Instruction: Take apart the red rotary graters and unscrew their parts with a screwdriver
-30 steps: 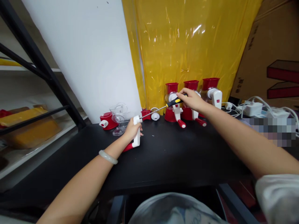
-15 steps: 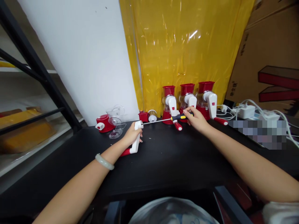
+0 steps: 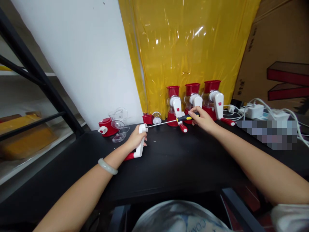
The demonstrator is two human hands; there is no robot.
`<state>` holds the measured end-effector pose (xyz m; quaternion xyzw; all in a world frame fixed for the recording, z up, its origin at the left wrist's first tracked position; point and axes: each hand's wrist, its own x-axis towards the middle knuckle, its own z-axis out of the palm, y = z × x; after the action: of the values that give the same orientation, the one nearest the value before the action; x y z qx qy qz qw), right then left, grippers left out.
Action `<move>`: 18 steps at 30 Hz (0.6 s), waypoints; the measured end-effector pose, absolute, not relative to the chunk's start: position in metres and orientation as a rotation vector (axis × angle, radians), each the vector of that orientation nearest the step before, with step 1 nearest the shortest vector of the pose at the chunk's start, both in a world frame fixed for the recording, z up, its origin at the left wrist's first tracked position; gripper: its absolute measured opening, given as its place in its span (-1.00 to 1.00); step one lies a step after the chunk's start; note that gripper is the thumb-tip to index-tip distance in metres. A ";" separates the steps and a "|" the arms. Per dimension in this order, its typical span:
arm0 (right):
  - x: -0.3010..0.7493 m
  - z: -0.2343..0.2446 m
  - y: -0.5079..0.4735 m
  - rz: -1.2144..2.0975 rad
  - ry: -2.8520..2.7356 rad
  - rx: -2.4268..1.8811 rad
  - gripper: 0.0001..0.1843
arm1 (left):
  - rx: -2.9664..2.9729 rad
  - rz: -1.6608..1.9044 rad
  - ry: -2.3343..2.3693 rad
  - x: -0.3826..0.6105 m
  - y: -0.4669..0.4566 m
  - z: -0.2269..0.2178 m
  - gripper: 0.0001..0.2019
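Observation:
My left hand (image 3: 136, 139) is closed around a white crank handle (image 3: 139, 150) with a red grip at its lower end. In my right hand (image 3: 202, 119) is a screwdriver (image 3: 184, 118) with a black and yellow handle, held by the fingers near its back end. Its long metal shaft points left, and the tip is at the open round end of the crank handle. Whether the tip touches a screw inside is too small to tell. Behind the screwdriver stands a red and white rotary grater (image 3: 174, 106), its own crank hanging down.
Two more rotary graters (image 3: 193, 88) (image 3: 212, 85) stand at the back. A red grater base (image 3: 106, 126), clear plastic parts (image 3: 118, 124), a red part (image 3: 147, 118) and a grater drum (image 3: 156, 118) lie along the back. White chargers and cables (image 3: 256, 110) are at the right.
The view has shifted slightly. Both hands keep their hold, and the screwdriver tip stays at the end of the crank handle; the right fingers have altered a little on the screwdriver's handle.

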<state>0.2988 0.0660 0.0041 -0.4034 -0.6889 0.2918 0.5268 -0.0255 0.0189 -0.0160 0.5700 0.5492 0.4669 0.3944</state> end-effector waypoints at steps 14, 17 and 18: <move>0.301 0.004 0.071 0.739 -1.661 -0.973 -0.64 | 1.481 1.155 1.429 -0.025 0.014 -0.011 -0.60; 0.301 0.004 0.070 0.732 -1.669 -0.972 -0.65 | 1.482 1.159 1.433 -0.025 0.015 -0.011 -0.59; 0.301 0.004 0.070 0.728 -1.674 -0.968 -0.65 | 1.479 1.161 1.435 -0.024 0.015 -0.011 -0.59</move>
<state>0.3013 0.0700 0.0044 -0.4024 -0.6959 0.3027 0.5120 -0.0245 0.0147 -0.0114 0.5788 0.5616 0.4542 0.3786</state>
